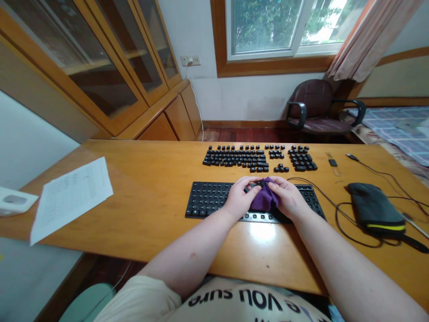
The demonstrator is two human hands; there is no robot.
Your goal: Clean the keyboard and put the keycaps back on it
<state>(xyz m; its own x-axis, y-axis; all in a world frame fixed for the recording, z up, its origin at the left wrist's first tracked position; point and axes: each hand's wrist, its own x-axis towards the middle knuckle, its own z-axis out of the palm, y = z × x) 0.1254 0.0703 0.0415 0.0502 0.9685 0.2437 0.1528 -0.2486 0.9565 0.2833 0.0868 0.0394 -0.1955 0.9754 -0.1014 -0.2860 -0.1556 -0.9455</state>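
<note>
Over the keyboard (208, 199), whose keycaps are mostly off so that bare switches show, both my hands are closed together. My left hand (240, 197) pinches a small black keycap (259, 184), partly covered by my fingers. A purple cloth (263, 200) hangs bunched from my right hand (287, 196), its edge pressed against the keycap. Behind the keyboard, loose black keycaps (234, 157) lie in rows matching a keyboard layout. My forearms hide part of the keyboard's right half and lower edge.
A dark pouch with a yellow stripe (377, 208) and looping cables (342, 214) lie on the right. Near the back is a small keycap puller (332, 163). Printed sheets (73, 194) and a white device (15, 201) are on the left. An armchair (313, 107) stands beyond the desk.
</note>
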